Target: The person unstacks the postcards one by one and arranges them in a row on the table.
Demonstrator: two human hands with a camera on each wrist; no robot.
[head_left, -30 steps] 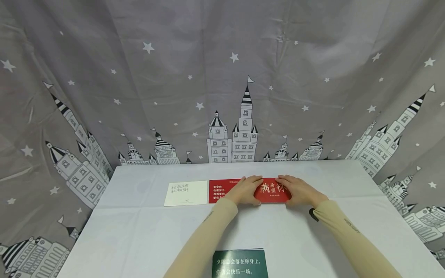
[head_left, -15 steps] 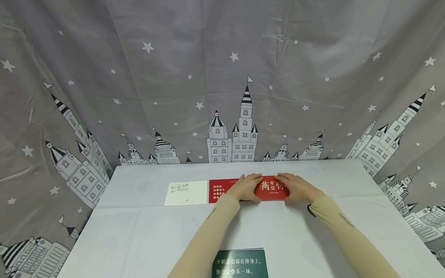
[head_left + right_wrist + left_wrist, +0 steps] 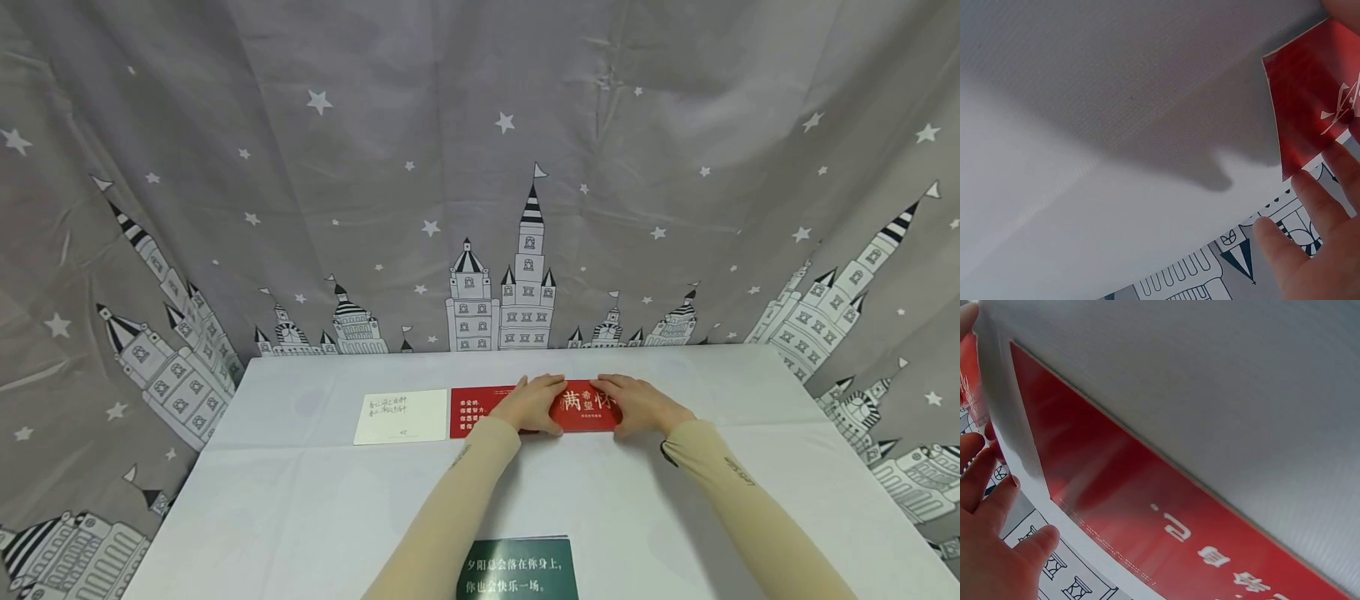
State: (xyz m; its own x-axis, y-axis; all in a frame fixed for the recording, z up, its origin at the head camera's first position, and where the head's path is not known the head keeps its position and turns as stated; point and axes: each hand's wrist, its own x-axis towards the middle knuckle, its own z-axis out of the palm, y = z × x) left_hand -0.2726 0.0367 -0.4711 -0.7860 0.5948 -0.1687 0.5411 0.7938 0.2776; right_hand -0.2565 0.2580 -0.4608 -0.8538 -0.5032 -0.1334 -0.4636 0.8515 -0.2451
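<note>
Grey castle-printed cloth (image 3: 375,167) backed the white counter (image 3: 300,500) in the head view; on it, the left hand (image 3: 534,406) and right hand (image 3: 640,406) pinched opposite ends of a red card (image 3: 588,408) — right of a second crimson card (image 3: 471,407) and a cream card (image 3: 401,417). From the left wrist, fingers stretched past the crimson card. From the right, fingertips met the red card's far edge.
</note>
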